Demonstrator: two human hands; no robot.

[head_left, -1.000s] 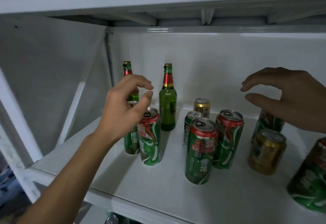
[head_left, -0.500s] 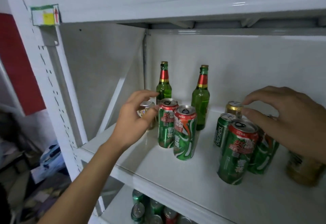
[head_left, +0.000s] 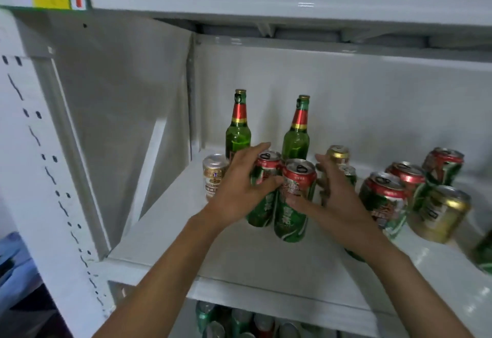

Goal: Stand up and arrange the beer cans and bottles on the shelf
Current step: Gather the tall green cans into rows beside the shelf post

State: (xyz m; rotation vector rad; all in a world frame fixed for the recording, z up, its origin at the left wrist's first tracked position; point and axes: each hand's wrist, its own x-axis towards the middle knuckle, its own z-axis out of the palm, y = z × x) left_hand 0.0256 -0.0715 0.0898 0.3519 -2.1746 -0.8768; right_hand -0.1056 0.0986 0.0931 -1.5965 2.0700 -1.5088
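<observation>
Glossy metal cans (head_left: 295, 199) — glass bottles (head_left: 238, 127) — painted shelf (head_left: 255, 263)

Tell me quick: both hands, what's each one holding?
Left hand: grips the rear green can.
Right hand: grips the front green can.

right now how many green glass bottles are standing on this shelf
2. One bottle stands back left near the corner; the other bottle stands to its right, behind the cans. More may be hidden.

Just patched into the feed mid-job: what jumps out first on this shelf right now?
Both hands close around a pair of tall green cans with red tops at the shelf's middle: the left hand grips the rear can, the right hand the front can. Behind them stand two green bottles, upright near the back wall. More cans crowd the right side.
</observation>
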